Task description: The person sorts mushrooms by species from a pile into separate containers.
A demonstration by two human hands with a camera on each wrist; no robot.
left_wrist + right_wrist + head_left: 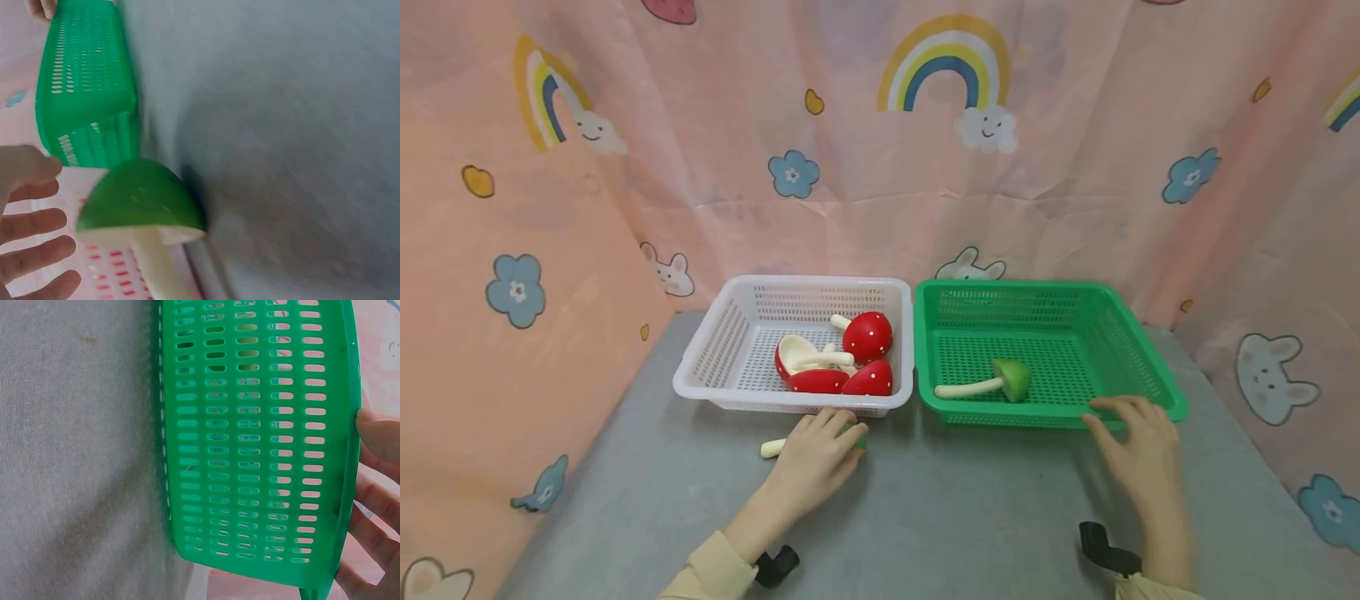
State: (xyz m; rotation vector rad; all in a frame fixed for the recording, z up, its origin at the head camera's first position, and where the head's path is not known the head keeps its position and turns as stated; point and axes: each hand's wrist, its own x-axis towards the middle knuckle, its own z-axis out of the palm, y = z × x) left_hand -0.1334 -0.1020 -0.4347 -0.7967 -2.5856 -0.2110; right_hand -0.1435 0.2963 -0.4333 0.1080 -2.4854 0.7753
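Observation:
A green toy mushroom (137, 203) with a cream stem (771, 448) lies on the grey table just in front of the white basket (700, 367). My left hand (838, 429) lies over its cap. In the left wrist view the fingers (34, 222) are spread beside the cap and not curled round it. My right hand (1120, 412) rests its fingers (375, 437) on the front rim of the green basket (1150, 350), near its right corner. Another green mushroom (1011, 377) lies inside that basket.
The white basket holds several red mushrooms with white dots (868, 336). The two baskets stand side by side at the back of the table (970, 517). Pink cartoon-print cloth (865, 167) walls in the back and both sides.

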